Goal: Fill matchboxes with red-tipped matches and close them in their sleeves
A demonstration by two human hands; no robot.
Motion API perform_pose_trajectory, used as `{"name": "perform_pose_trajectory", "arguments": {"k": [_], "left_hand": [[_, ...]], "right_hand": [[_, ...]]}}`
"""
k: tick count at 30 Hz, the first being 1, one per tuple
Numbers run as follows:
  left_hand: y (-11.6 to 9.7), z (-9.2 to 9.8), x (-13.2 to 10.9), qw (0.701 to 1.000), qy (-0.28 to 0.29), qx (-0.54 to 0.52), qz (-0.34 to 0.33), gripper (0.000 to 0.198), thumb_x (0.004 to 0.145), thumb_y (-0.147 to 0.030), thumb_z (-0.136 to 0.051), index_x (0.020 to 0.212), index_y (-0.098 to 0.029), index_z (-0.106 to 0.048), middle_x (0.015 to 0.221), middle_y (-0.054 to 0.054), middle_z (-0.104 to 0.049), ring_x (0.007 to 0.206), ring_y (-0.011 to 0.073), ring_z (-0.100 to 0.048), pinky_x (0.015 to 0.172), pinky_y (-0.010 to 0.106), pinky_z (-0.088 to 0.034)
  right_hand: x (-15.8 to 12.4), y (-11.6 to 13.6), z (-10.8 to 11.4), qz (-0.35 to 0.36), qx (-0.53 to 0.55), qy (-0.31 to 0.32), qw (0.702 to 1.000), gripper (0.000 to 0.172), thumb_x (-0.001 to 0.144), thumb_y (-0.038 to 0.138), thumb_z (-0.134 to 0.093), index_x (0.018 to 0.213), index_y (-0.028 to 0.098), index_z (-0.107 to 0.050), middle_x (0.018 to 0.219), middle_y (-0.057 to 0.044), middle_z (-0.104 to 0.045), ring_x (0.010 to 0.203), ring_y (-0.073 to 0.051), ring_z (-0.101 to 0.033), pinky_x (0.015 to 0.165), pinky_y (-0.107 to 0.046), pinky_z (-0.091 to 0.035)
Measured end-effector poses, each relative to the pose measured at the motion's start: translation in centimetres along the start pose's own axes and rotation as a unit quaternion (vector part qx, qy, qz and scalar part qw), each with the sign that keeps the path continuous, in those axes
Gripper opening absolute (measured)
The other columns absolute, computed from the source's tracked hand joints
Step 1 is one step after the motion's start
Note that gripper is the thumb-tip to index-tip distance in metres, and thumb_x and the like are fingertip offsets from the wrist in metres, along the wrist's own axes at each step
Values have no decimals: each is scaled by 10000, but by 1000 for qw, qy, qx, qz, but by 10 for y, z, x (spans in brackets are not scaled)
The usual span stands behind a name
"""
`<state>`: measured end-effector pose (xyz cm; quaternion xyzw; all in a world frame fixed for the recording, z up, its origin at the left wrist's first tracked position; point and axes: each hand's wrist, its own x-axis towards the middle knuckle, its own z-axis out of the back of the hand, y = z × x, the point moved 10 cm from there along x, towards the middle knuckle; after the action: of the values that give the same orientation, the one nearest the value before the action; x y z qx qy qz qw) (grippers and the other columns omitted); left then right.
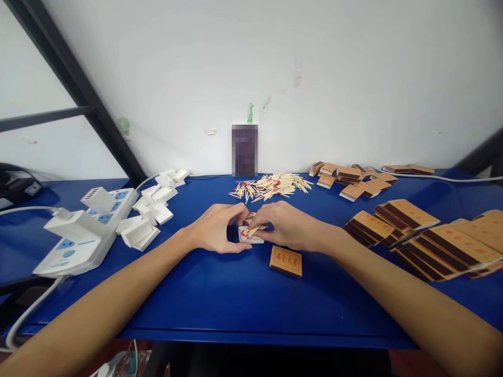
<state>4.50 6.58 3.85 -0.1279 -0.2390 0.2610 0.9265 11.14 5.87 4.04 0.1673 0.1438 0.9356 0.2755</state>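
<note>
Both my hands meet at the middle of the blue table (220, 303). My left hand (217, 229) curls around a small white matchbox tray (251, 238) and steadies it from the left. My right hand (285, 224) pinches a bunch of red-tipped matches (251, 230) lying in and over that tray. An orange matchbox sleeve (286, 261) with red print lies flat just in front of my right hand. A loose pile of matches (271, 186) is spread behind my hands, near the wall.
Empty white trays (153, 209) lie scattered at the left beside a white power strip (84, 230) with plugs and cables. Stacks of orange matchboxes (428, 238) fill the right side, with more (349, 180) at the back right. A dark blurred upright object (244, 150) leans on the wall.
</note>
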Motion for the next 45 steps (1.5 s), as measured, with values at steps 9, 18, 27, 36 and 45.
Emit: {"name": "perform_pose_trajectory", "arguments": {"k": [9,18,27,36,45], "left_hand": [[-4,-3,2,1000,1,4,-10,350,741,-441,-708,826,-197,-471,730,-39,-552,609,103,-477,592,240,-380],[-2,-6,1,1000,12,9,-11,279,751,-413,-690,805,-181,-546,710,-28,-573,600,104,-477,592,242,-393],[-7,-11,0,998,45,31,-25,306,801,-372,-661,1021,-160,-678,874,46,-644,751,157,-604,729,275,-480],[-9,-11,-1,998,54,25,-26,302,809,-366,-654,1035,-172,-698,905,56,-655,788,170,-617,751,279,-489],[-8,-14,-1,997,66,35,-28,282,824,-372,-639,1013,-170,-698,937,61,-651,813,174,-615,770,286,-485]], "right_hand": [[1,2,-3,-16,25,24,999,138,862,166,-651,948,195,-755,895,-39,-749,742,-148,-642,681,-257,-422],[-3,-7,13,-19,78,-25,996,145,831,222,-668,943,187,-753,829,-25,-729,684,-125,-610,650,-243,-428],[-10,-35,11,-124,72,24,989,150,807,304,-656,760,174,-714,580,41,-553,508,-79,-442,538,-241,-328],[-11,-33,-1,-118,130,63,982,182,830,337,-625,815,181,-718,553,56,-499,486,-81,-382,516,-244,-297],[-8,-27,-2,-80,114,42,989,127,834,282,-615,789,182,-679,545,76,-429,495,-75,-343,531,-239,-286]]}}
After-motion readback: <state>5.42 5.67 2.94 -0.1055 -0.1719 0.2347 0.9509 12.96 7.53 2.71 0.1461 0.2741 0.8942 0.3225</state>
